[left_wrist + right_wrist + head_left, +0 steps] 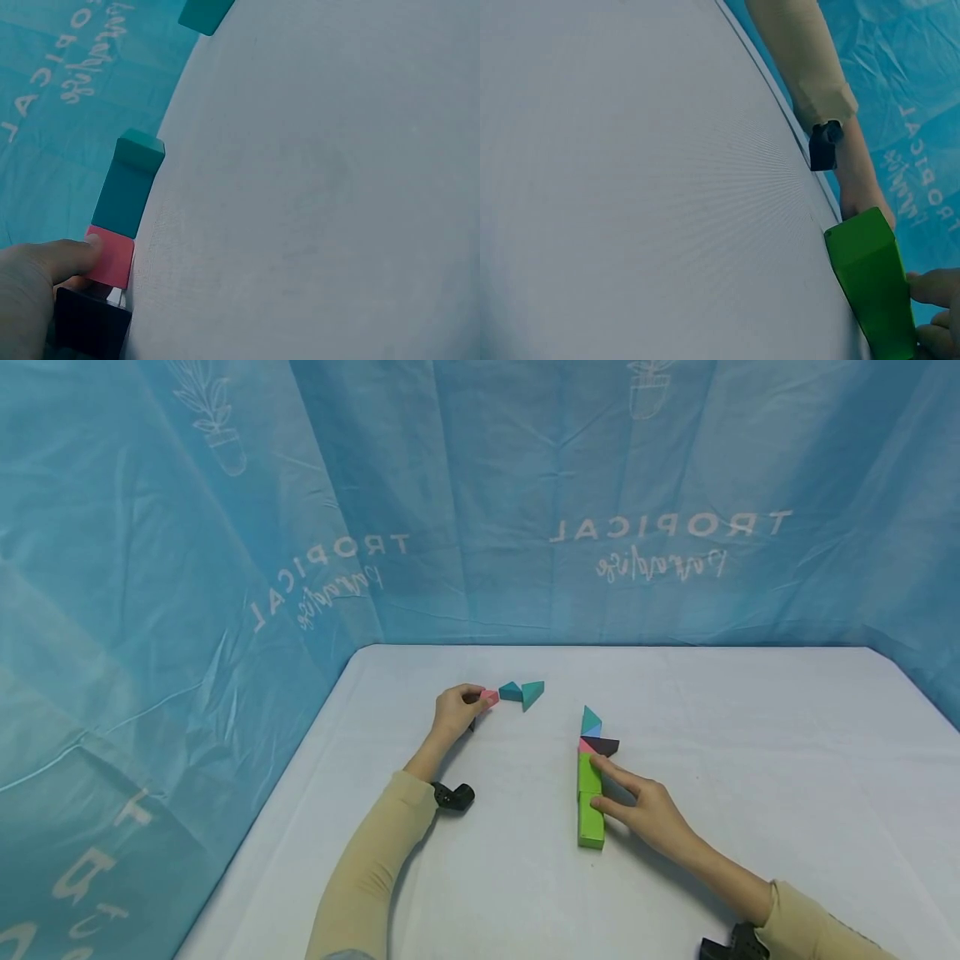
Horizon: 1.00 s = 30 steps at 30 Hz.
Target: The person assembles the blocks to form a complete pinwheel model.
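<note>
My left hand [453, 710] pinches a small pink block [489, 697], its thumb on one face in the left wrist view. Beside that block stand a dark teal block [511, 692] and a green-teal triangular block [533, 694]. A black block [91, 322] is close under the left fingers. My right hand [651, 814] touches the right side of two bright green blocks set end to end, index finger at the upper one [588, 773], thumb at the lower one [591, 821]. Above them are a pink triangle [585, 747], a black block [602, 745], a blue triangle [593, 732] and a teal triangle [590, 719].
A white cloth [750, 760] covers the table. Blue curtains [495, 527] with printed lettering hang behind it and on the left. Black wrist cameras [454, 797] are strapped to both forearms.
</note>
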Each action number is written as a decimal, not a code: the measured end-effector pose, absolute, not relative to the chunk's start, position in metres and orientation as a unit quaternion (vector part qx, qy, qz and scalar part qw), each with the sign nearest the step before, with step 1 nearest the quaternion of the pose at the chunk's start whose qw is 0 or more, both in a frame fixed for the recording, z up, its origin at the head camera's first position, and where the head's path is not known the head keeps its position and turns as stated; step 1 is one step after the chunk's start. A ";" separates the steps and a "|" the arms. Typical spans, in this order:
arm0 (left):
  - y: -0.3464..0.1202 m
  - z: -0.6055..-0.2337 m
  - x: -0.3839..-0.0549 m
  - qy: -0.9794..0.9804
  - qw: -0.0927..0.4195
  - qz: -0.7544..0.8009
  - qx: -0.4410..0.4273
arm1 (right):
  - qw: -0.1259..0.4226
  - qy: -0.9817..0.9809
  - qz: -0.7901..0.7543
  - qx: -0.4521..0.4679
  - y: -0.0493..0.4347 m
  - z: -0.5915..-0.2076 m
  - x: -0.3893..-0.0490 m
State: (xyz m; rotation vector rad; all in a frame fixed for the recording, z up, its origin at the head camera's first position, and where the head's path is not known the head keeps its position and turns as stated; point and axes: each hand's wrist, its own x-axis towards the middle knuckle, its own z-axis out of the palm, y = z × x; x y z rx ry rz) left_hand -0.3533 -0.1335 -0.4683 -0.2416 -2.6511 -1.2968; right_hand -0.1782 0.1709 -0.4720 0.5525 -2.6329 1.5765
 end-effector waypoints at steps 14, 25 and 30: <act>-0.124 -0.433 -0.349 -0.853 0.106 -0.494 -0.133 | 0.015 -0.843 0.506 0.183 0.172 -0.473 -0.179; -0.070 -0.426 -0.332 -0.845 -0.014 -0.449 -0.291 | 0.021 -0.848 0.494 0.191 0.173 -0.472 -0.178; -0.056 -0.437 -0.332 -0.846 -0.053 -0.419 -0.326 | 0.026 -0.848 0.492 0.194 0.173 -0.471 -0.177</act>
